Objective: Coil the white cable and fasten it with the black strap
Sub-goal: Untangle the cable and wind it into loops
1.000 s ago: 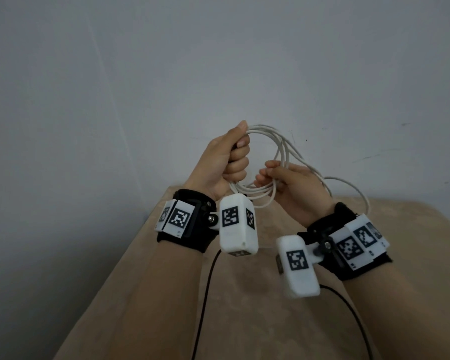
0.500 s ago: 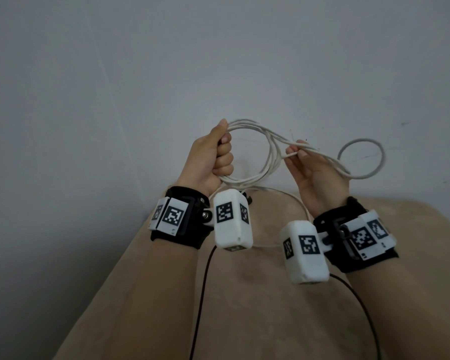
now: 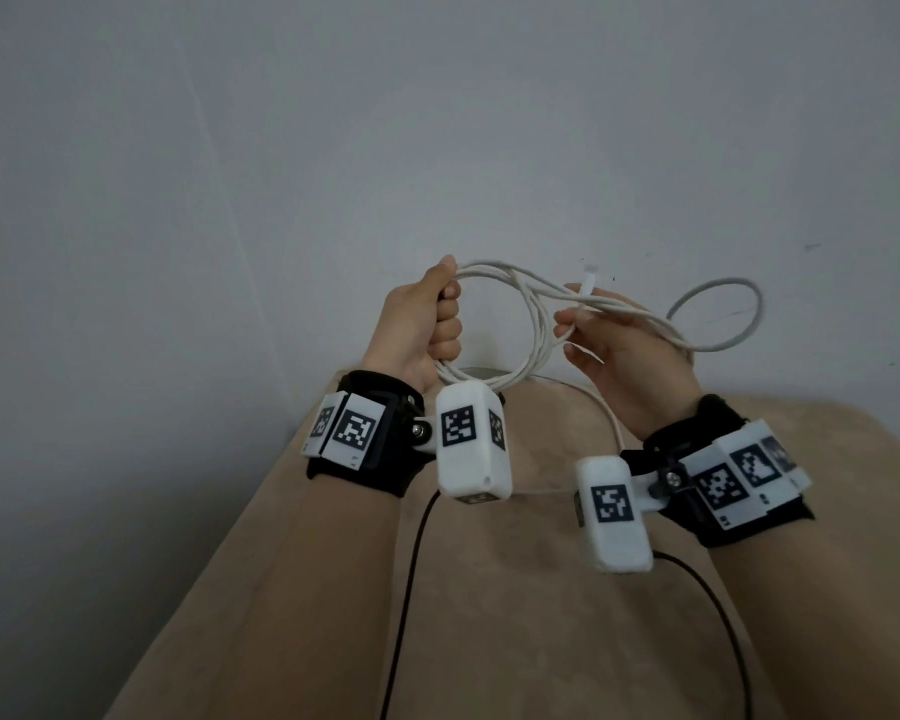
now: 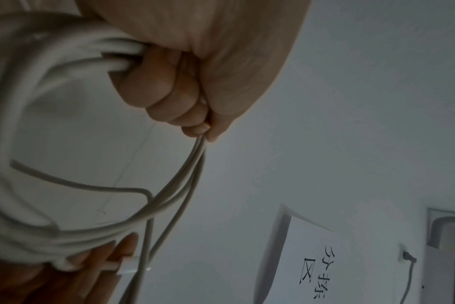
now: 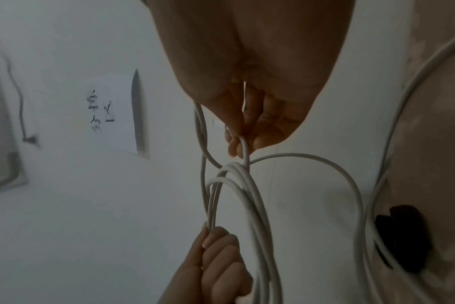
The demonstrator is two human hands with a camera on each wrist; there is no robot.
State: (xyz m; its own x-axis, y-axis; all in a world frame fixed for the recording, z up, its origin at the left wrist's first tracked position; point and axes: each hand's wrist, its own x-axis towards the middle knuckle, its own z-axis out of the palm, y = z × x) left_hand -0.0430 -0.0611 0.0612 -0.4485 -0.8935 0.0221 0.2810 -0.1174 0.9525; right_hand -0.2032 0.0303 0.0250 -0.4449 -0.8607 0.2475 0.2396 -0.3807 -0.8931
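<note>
Above the beige table I hold the white cable (image 3: 533, 330) in the air as a coil of several turns. My left hand (image 3: 445, 314) grips the coil's left side in a fist, seen close in the left wrist view (image 4: 174, 98). My right hand (image 3: 578, 324) pinches strands at the coil's right side, where one more loop (image 3: 718, 314) sticks out to the right and a plug end (image 3: 588, 280) points up. In the right wrist view the cable (image 5: 247, 185) runs from my right fingers (image 5: 237, 144) down to my left hand (image 5: 216, 257). A black thing, likely the strap (image 5: 403, 236), lies on the table below.
The beige table (image 3: 489, 641) ends against a grey wall. A slack run of white cable (image 3: 609, 413) hangs down to the table. Black camera cords (image 3: 406, 589) trail toward me. A paper sign (image 4: 312, 267) and a wall socket (image 4: 407, 256) are on the wall.
My right hand has left the bottom of the coil and risen to its right side, drawing a strand out into a loop on the right. The left hand has kept its grip.
</note>
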